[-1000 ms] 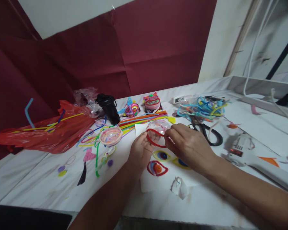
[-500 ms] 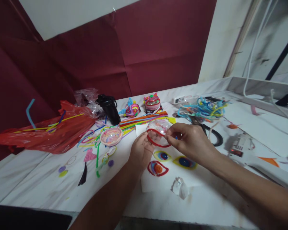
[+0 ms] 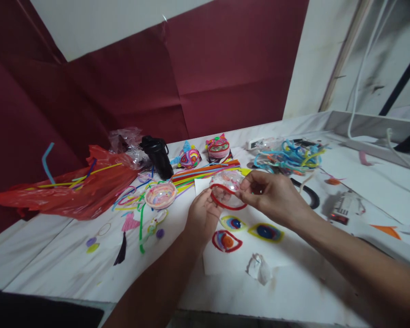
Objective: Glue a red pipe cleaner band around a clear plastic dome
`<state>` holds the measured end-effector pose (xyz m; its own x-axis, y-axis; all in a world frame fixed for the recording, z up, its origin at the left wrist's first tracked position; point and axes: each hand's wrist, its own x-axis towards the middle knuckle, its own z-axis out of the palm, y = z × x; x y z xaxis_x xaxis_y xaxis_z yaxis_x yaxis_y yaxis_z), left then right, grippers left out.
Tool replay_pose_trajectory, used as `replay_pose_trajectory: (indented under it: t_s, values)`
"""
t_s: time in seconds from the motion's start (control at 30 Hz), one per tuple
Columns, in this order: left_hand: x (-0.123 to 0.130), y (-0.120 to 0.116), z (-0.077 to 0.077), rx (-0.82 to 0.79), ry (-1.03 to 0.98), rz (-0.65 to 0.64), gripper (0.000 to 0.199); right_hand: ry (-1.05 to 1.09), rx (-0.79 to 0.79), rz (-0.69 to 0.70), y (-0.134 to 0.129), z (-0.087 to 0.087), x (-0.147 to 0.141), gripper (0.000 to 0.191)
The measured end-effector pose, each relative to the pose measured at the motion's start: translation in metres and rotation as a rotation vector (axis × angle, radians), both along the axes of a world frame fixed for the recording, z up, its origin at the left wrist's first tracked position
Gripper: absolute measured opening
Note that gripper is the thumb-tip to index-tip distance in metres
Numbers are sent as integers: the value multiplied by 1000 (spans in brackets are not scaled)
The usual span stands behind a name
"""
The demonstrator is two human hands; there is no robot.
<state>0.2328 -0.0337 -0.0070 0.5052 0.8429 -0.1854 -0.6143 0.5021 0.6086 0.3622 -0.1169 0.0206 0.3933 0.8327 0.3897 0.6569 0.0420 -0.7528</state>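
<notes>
Between my two hands is a red pipe cleaner (image 3: 225, 207) bent into an eye-shaped loop. My left hand (image 3: 203, 214) grips its left end with thumb and fingers. The fingers of my right hand (image 3: 268, 193) pinch the right end. Just behind the loop lies a clear, pink-tinted plastic dome (image 3: 229, 178). Under my hands, on white paper (image 3: 222, 266), are a red-rimmed eye shape with an orange centre (image 3: 227, 241), a small yellow-rimmed eye (image 3: 233, 222) and a larger yellow-rimmed eye (image 3: 266, 232).
Crumpled tissue (image 3: 258, 269) lies near the front. Pipe cleaners (image 3: 205, 171), a wound bowl (image 3: 160, 195), a black bottle (image 3: 157, 157) and a red plastic bag (image 3: 71, 191) stand left and behind. Scissors (image 3: 309, 193), tangled pipe cleaners (image 3: 289, 157) and a glue gun (image 3: 343, 207) are on the right.
The whole view has shifted slightly, so everything appears a little further right. Both hands keep hold of the red loop in nearly the same pose.
</notes>
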Motion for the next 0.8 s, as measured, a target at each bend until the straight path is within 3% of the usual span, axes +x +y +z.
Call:
replay_pose_trajectory:
  t_s: [0.37, 0.5, 0.57, 0.8]
  values:
    - [0, 1, -1, -12, 1, 4, 22, -45, 6, -17, 1, -1, 4, 11]
    - [0, 1, -2, 6, 6, -9, 21, -154, 134, -56, 5, -2, 9, 27]
    - [0, 1, -2, 7, 7, -8, 21, -143, 121, -56, 8, -2, 12, 38]
    - [0, 0, 0, -4, 44, 25, 20, 92, -9, 124, 22, -5, 25, 56]
